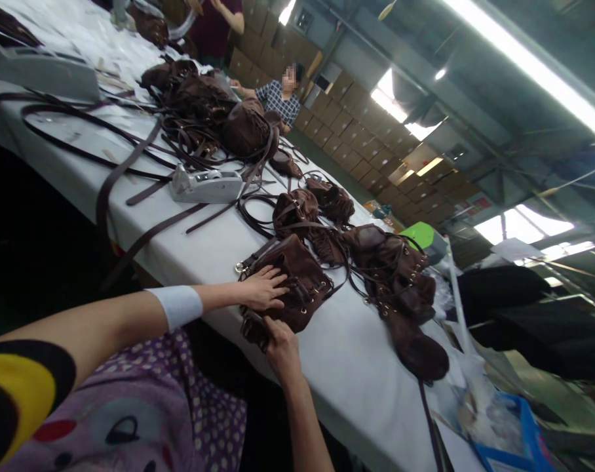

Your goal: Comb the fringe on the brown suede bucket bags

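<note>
A dark brown bag (297,255) with metal eyelets and a strap lies on the white-covered table (371,387), close to its front edge. My left hand (264,288) rests flat on the bag with its fingers spread. Just below it, my right hand (282,342) is closed on a dark brown part (253,330) at the bag's near end, which hangs at the table edge. Whether that part is a flap or a pocket I cannot tell. A metal ring on the strap shows at the bag's left side.
More brown bags (400,275) lie to the right, and a larger pile (204,105) sits farther back. A grey tape dispenser (206,185) stands among loose straps (130,157). A blue crate (528,426) is at lower right. A person in a checked shirt (280,101) is across the table.
</note>
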Motion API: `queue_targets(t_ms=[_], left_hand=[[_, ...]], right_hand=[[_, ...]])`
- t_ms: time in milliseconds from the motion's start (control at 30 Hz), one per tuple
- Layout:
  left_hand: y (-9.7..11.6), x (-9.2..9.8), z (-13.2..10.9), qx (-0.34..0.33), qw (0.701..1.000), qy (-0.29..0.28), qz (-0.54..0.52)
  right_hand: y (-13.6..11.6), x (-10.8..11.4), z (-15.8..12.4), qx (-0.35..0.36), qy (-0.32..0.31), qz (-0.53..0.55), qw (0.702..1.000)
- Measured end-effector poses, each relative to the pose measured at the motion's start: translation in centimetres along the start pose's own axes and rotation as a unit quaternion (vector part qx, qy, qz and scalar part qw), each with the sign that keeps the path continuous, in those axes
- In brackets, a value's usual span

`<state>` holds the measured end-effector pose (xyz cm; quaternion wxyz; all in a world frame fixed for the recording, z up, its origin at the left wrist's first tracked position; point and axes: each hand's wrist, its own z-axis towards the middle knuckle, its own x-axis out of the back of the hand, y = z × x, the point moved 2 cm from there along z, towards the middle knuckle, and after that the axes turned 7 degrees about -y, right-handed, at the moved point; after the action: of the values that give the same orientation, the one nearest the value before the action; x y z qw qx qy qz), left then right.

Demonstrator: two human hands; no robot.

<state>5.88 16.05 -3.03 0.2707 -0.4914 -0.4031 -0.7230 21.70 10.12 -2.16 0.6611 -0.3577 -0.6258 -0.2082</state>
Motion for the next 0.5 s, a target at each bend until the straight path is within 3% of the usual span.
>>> queue_targets(t_ms=[167,333,500], left_hand=[[-1.5,-3.5,0.3,0.009,0.999,0.024,0.023],[-2.0,-3.6,0.2,-0.023,0.999,0.007,0.027],[-2.2,-3.4,0.5,-0.02,1.0,0.006,0.023]], right_hand=[[-2.3,-2.9,-3.0,0.012,-0.049,-0.027,0.998],[-6.0,-7.5,-6.0,0.06,-0.144,-0.043,0.987],[-8.6,-7.3,-7.5,0.031,-0.136,-0.021,0.99]])
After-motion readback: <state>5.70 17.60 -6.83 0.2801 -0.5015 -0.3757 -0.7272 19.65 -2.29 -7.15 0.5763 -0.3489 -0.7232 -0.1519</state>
